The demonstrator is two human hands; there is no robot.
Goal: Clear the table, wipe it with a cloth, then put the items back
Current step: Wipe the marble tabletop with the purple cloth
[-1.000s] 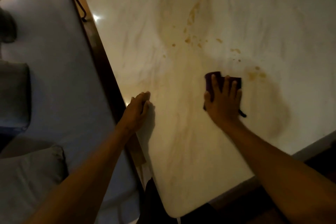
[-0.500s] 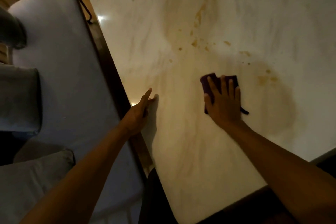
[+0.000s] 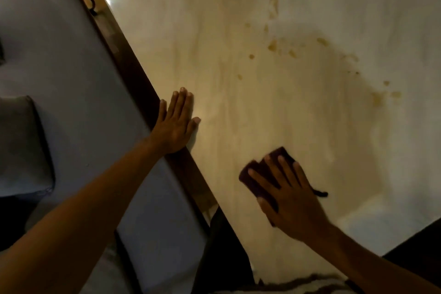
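A pale marble table top (image 3: 238,31) fills the view, bare apart from brown stains (image 3: 274,45) and smears further out. My right hand (image 3: 288,196) lies flat on a dark purple cloth (image 3: 256,174) and presses it onto the near part of the table. The cloth shows past my fingertips and thumb; the rest is under my palm. My left hand (image 3: 176,122) rests flat with fingers together on the table's left edge, over its dark wooden rim (image 3: 133,71).
A sofa with a pale blue seat (image 3: 71,79) runs along the table's left side, with grey cushions (image 3: 21,145) on it. The table's near corner (image 3: 298,272) is at the bottom of the view. Dark floor (image 3: 415,246) shows at bottom right.
My right hand has drawn the cloth back toward me and to the left. My left hand has flattened onto the table edge with fingers straight.
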